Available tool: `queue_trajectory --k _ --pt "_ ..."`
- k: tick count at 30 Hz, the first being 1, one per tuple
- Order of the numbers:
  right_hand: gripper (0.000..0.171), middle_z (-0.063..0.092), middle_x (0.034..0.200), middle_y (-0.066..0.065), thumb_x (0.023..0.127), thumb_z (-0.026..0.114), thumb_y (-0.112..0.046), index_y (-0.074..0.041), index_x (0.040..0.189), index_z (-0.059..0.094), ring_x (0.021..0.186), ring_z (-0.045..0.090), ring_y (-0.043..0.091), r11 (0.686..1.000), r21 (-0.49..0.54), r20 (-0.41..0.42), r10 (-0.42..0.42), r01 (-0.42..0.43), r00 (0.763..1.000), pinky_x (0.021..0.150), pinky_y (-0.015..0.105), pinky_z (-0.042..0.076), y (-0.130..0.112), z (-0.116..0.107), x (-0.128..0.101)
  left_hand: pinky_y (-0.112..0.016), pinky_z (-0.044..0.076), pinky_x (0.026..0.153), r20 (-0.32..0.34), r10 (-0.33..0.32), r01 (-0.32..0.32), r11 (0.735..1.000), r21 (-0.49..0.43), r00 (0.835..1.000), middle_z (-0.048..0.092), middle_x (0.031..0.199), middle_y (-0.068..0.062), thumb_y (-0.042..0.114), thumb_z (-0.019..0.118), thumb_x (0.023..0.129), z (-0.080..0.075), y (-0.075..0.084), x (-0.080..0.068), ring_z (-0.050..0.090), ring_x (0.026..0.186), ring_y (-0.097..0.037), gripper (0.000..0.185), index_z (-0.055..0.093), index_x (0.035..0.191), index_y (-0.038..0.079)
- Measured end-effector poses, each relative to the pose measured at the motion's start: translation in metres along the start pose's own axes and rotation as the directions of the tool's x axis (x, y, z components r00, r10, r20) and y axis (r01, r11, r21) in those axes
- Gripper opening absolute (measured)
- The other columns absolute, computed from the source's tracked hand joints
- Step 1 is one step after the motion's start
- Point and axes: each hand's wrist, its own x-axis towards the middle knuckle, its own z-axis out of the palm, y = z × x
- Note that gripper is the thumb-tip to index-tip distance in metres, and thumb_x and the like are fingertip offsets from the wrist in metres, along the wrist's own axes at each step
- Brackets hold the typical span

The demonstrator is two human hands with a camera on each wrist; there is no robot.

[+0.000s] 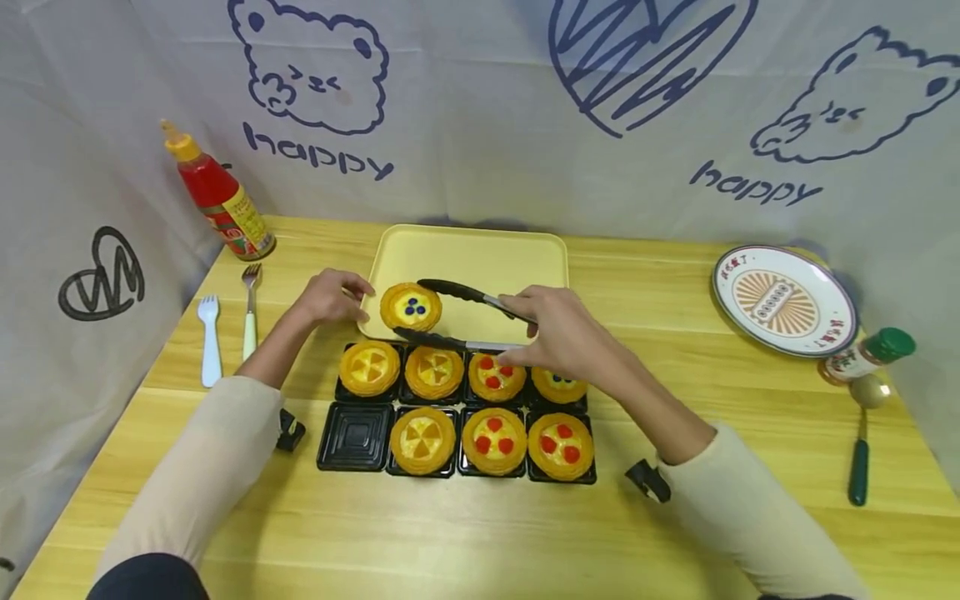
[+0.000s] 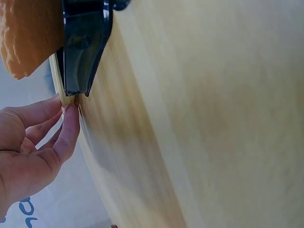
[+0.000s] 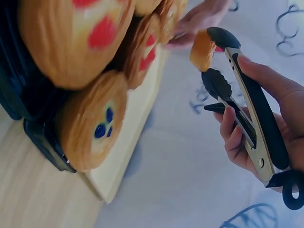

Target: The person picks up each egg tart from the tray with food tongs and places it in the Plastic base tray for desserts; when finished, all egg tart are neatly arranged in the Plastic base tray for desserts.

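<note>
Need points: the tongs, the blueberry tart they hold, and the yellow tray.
tongs (image 1: 457,292): head view, on the upper black arm.
blueberry tart (image 1: 410,307): head view, on its custard middle, between the tong tips.
yellow tray (image 1: 487,258): head view, on the bare floor of the tray.

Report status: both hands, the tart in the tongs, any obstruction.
Right hand grips tongs clamping blueberry tart over yellow tray. Left hand pinches tray edge. Nothing in the way.

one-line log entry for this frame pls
right hand: grips tongs | tongs: clamp blueberry tart over yellow tray | left hand: holds tray edge | black tart tray: one slot empty
</note>
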Motion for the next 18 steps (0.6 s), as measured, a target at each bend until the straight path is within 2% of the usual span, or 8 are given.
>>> queue_trajectory --k 4,9,14,18 --pt "0.073 0.061 0.123 0.012 0.075 0.08 -0.034 -0.006 0.136 0.051 0.08 0.061 0.018 0.999 0.021 0.043 -0.026 0.025 0.999 0.067 0.025 0.05 -0.017 0.002 -0.021 -0.032 0.046 0.073 0.002 0.004 -0.004 1.0 0.014 1.0 0.06 0.109 -0.023 0.005 0.071 0.08 -0.001 0.002 0.001 0.055 0.098 -0.033 0.036 0.063 0.115 -0.003" --pt "0.072 0.06 0.124 0.01 0.076 0.079 -0.033 -0.007 0.137 0.051 0.084 0.06 0.016 0.996 0.033 0.104 -0.088 0.085 0.991 0.069 0.023 0.05 -0.036 0.017 -0.037 -0.031 0.045 0.072 0.008 0.013 -0.013 1.0 0.016 1.0 0.06 0.109 -0.023 0.004 0.071 0.08 -0.003 0.006 0.001 0.055 0.097 -0.033 0.036 0.063 0.115 -0.004" --pt "0.072 0.058 0.128 0.011 0.077 0.079 -0.033 -0.009 0.139 0.05 0.095 0.059 0.018 0.992 0.064 0.183 -0.117 0.106 0.976 0.076 0.028 0.052 -0.05 0.034 -0.04 -0.034 0.045 0.075 0.019 0.018 -0.018 1.0 0.005 1.0 0.058 0.111 -0.024 0.004 0.07 0.081 -0.003 0.006 0.001 0.054 0.101 -0.035 0.037 0.062 0.116 -0.005" --pt "0.071 0.056 0.131 0.013 0.078 0.078 -0.034 -0.005 0.137 0.05 0.109 0.059 0.022 0.993 0.054 0.224 -0.119 0.109 0.967 0.085 0.031 0.053 -0.058 0.047 -0.037 -0.035 0.046 0.076 0.024 0.01 -0.01 1.0 -0.003 1.0 0.058 0.112 -0.025 0.004 0.07 0.081 -0.002 0.003 -0.001 0.054 0.102 -0.036 0.038 0.062 0.117 -0.005"
